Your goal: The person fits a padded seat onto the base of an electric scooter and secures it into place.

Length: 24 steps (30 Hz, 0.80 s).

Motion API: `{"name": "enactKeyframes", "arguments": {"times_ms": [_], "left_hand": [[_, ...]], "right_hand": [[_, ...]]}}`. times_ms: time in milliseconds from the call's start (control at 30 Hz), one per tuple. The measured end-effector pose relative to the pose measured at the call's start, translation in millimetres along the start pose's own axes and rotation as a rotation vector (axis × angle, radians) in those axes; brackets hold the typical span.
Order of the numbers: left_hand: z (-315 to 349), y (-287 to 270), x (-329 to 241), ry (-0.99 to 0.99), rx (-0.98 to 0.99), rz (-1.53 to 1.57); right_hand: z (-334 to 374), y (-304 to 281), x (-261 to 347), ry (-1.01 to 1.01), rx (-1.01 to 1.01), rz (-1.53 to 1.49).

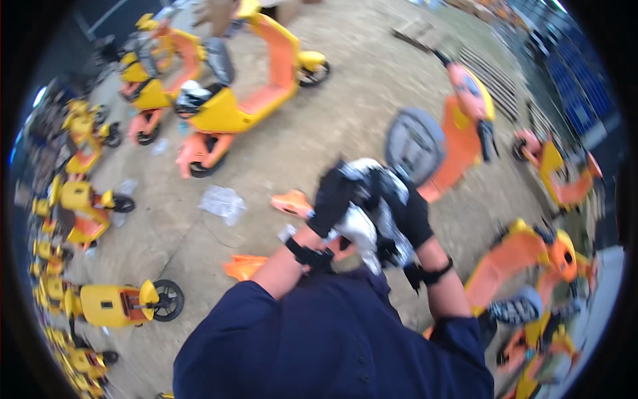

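A crumpled bundle [360, 227] of black, white and clear plastic-like material is held up between the two black-gloved hands, in front of the person's dark blue shirt [299, 332]. The left hand [329, 199] grasps it from the left and the right hand [412, 216] from the right – the fingers of both are closed on it, though blur hides how each one bends. The bundle fills the gap between the fingers, with a white part at the far side and white and clear parts trailing nearer than the fingers, toward the shirt. On the floor [359, 93], just left of the left hand, lies an orange part [292, 202]; farther left is a clear plastic sheet [223, 204]. Beyond the right hand stands an orange and yellow scooter [446, 156] – its grey seat [415, 145] is on the left of it
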<state>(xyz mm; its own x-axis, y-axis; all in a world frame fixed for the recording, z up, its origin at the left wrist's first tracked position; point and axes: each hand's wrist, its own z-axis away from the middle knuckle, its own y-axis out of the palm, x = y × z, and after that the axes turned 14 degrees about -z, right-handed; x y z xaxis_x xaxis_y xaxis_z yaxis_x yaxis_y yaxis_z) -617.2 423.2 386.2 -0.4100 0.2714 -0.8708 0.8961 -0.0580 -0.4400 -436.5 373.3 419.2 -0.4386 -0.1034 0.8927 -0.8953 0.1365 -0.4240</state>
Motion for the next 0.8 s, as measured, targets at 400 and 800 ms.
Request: {"name": "enactKeyframes", "arguments": {"times_ms": [400,800], "left_hand": [[30.7,26.0,87.5,-0.322,0.759,1.219],[-14.6,50.2,46.8,0.255,0.562,0.350]], "right_hand": [[26.2,-21.4,-90.1,-0.284,0.374,-0.077],[-1.3,-15.8,-2.7,-0.496,0.344,0.063]]}}
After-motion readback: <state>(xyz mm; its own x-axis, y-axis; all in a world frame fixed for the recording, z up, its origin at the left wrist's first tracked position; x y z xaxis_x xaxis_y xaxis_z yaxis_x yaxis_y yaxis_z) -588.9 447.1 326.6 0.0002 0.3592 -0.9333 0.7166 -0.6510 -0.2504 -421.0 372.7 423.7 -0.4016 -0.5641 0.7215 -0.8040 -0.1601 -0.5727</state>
